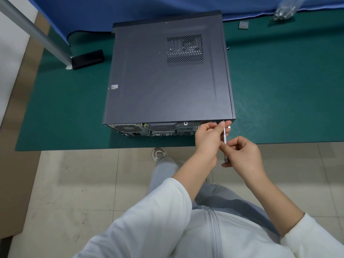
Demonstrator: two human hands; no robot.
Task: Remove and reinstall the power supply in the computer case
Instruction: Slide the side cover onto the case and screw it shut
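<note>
Two hands: both work at the near right corner of the case's rear panel.
Case: the dark grey metal computer case [167, 77] lies on its side on the green table mat [279, 99], side panel closed, perforated vent patch facing up, rear panel toward the person.
Power supply: its grille and black socket [130, 129] show at the left end of the rear panel, inside the case.
Tool: a slim silver metal screwdriver [225, 138] stands nearly upright, tip at the case's rear right edge.
Left hand: the left hand [208, 138] pinches the upper shaft between thumb and fingertips.
Right hand: the right hand [242, 155] curls its fingers round the lower handle end.
Elsewhere on the mat: a flat black rectangular block [87, 59] near the left, a small grey square pad [243, 25] and a clear plastic bag of hardware [284, 11] far right.
Backdrop: a blue cloth [130, 10] hangs behind the mat.
</note>
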